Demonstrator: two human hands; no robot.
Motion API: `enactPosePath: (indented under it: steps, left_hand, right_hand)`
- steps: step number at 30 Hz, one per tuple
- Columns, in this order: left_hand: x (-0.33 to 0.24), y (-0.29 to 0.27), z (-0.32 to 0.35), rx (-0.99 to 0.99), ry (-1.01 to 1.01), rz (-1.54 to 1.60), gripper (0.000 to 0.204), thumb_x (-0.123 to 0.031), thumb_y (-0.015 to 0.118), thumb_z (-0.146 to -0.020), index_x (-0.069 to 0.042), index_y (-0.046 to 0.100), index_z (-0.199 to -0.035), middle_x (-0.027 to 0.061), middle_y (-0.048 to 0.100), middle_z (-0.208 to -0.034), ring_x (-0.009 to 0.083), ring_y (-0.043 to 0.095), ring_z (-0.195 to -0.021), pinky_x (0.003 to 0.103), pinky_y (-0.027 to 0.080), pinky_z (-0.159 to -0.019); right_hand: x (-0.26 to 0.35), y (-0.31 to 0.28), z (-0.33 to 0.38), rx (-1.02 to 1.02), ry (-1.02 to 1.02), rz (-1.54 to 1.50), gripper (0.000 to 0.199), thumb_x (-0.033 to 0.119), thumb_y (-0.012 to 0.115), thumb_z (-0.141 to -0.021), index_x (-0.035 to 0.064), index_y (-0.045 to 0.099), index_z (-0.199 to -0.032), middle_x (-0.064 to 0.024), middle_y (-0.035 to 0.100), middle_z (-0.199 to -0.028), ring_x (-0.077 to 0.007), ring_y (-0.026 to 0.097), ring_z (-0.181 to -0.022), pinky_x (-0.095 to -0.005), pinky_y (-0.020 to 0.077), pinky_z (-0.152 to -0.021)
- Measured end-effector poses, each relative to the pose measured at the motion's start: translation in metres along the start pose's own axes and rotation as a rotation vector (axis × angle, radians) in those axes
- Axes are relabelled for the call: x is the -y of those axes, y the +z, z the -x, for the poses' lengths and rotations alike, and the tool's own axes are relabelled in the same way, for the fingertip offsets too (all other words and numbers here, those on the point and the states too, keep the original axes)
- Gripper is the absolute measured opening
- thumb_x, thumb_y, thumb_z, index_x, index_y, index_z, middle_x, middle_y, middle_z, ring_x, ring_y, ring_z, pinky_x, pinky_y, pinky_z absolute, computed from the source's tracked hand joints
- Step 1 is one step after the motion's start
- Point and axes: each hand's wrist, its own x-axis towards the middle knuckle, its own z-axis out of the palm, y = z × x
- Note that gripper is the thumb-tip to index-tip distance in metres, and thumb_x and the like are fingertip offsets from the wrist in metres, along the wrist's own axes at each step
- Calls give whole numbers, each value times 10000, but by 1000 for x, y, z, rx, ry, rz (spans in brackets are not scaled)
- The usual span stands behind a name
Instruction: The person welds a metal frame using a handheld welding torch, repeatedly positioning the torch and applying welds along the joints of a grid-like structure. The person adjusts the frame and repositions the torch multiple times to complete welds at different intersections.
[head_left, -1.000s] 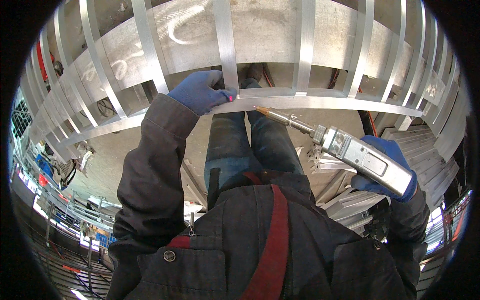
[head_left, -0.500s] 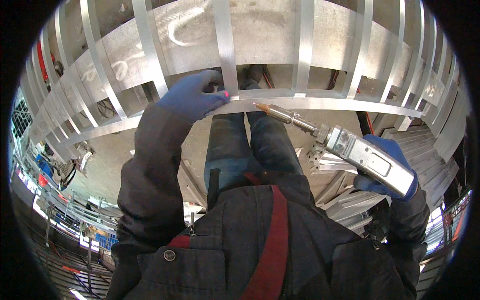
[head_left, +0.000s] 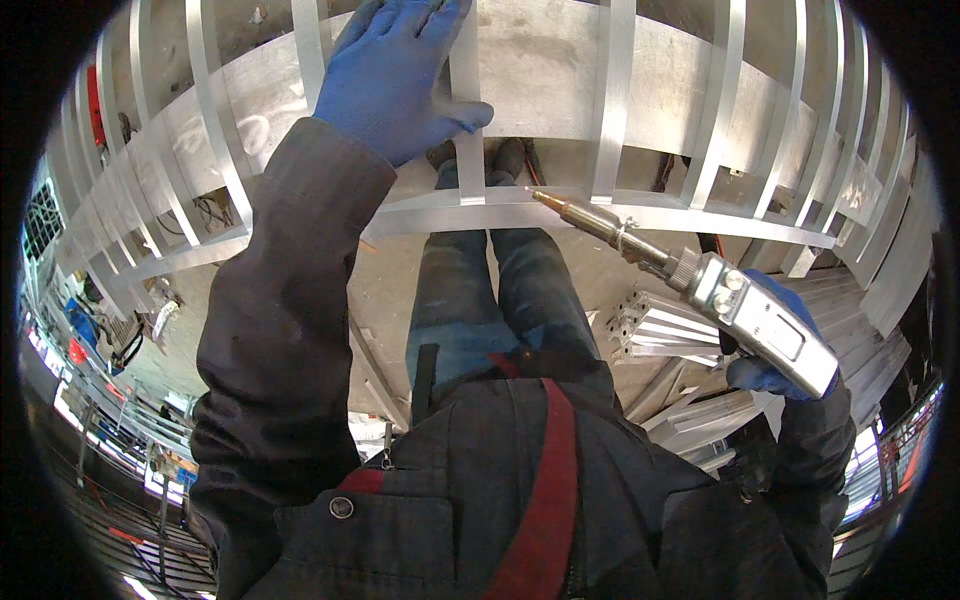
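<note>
Leftward of the left hand's (head_left: 395,85) fingers, silver bars (head_left: 215,110) run in a row. Those gloved fingers reach out almost straight, side by side, thumb spread across one upright bar (head_left: 471,170); whether it touches, I cannot tell. Right of and nearer than that thumb, the silver tool's (head_left: 755,315) pointed tip hangs by the rail (head_left: 620,215). Its body sits in the right hand's (head_left: 790,298) curled fingers, and stacked metal lengths (head_left: 865,290) lie right of them.
</note>
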Motion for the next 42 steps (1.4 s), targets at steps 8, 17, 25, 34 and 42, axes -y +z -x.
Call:
enactPosePath:
  steps: [8,17,25,34,42]
  left_hand:
    - [8,13,6,39,40,-102,1121,-505,840,-725,51,357,-1569,281,314,-1654,407,321,-1541,494,209,-1292]
    - [6,10,3,121,-8,-60,1168,-544,841,-712,26,333,-1595,253,293,-1679,371,336,-1545,501,206,-1285]
    - [6,7,6,132,-16,-45,1140,-521,839,-739,0,316,-1608,241,276,-1690,356,328,-1551,502,224,-1277]
    - [15,24,11,90,-21,15,1121,-472,842,-763,-7,288,-1620,217,237,-1713,317,291,-1576,515,238,-1270]
    - [15,23,11,27,-8,43,1111,-420,862,-747,-5,305,-1614,220,228,-1716,313,280,-1581,533,239,-1266]
  right_hand:
    - [-1,-9,15,5,89,-280,935,391,978,-734,12,522,-1457,-89,678,-1182,-159,675,-976,-290,550,-834]
    - [37,-59,30,-85,125,41,791,397,891,-819,0,557,-1417,-117,697,-1107,-166,691,-897,-292,570,-789]
    - [94,-97,3,-96,237,326,676,401,814,-894,-11,589,-1381,-142,713,-1041,-174,706,-826,-295,588,-749]
    - [133,-52,-89,41,313,463,600,408,751,-958,-23,619,-1353,-163,729,-965,-172,711,-742,-287,599,-688]
    - [132,-27,-138,222,197,391,683,414,822,-900,-12,609,-1390,-190,752,-1050,-208,749,-818,-324,633,-718]
